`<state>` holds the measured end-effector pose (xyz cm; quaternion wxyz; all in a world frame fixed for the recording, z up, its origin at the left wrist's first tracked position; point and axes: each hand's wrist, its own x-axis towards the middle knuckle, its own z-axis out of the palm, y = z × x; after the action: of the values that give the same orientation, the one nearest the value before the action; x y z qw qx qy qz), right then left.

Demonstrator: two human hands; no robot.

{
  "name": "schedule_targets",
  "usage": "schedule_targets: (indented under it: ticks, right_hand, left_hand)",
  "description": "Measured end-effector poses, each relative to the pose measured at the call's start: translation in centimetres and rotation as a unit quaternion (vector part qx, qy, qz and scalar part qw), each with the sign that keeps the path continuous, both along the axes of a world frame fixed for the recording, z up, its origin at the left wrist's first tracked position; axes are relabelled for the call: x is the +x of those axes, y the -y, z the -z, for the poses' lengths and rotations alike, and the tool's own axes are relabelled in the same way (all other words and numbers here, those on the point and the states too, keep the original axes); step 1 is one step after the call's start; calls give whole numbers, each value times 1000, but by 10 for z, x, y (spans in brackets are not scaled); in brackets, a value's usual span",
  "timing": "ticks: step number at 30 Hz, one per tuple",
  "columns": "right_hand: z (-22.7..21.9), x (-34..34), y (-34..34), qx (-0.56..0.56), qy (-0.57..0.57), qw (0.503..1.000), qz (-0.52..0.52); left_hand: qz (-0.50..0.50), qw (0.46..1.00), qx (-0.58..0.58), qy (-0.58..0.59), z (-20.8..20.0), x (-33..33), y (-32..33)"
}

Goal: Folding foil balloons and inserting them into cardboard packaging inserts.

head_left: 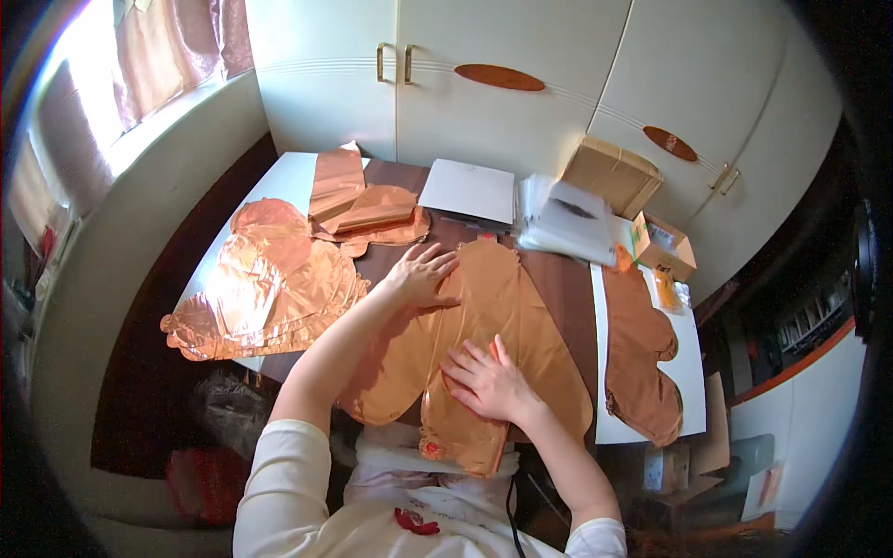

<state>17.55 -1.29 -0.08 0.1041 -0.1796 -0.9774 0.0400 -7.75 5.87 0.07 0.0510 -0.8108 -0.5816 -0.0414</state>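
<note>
A flat rose-gold foil balloon [484,288] lies spread in front of me, its lower end hanging toward my lap past the table's near edge. A long strip of it is folded over down the middle. My left hand [423,277] rests palm down on its upper left part, fingers spread. Lower down, my right hand [491,379] lies flat on the folded strip with the thumb apart. Neither hand grips anything. To the left sits a crinkled, shiny foil balloon [270,279]. Behind it is a folded foil balloon [372,209].
On the table [567,298], a white flat box [468,192] and clear plastic bags [567,219] stand at the back. A cardboard box [611,175] and a small open box [662,244] are back right. Another brown foil balloon [637,353] lies on a white board [688,372].
</note>
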Motion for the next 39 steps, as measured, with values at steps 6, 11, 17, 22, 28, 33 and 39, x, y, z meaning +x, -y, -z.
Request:
schedule_targets:
  ticks: [6, 11, 17, 22, 28, 33, 39]
  right_hand:
    - [-8, -14, -5, 19, -5, 1000, -19]
    - [1, -17, -8, 7, 12, 999, -48]
    - [-13, -9, 2, 16, 57, 993, -104]
    - [-12, 1, 14, 14, 78, 988, -130]
    - [-7, 12, 25, 8, 132, 979, -153]
    - [-7, 22, 35, -30, 164, 969, -180]
    - [-11, 38, -18, -135, -35, 990, -36]
  left_hand:
    - [-4, 999, 15, 44, 12, -4, -2]
    - [-5, 999, 5, 54, 12, -2, -3]
    - [-21, 998, -20, 48, 10, -5, -3]
    - [-26, 998, -35, 53, 6, -2, -4]
    - [-23, 998, -38, 48, 2, 0, -1]
    - [-22, 999, -24, 42, 1, 0, 0]
    - [-25, 999, -32, 27, 1, -3, 0]
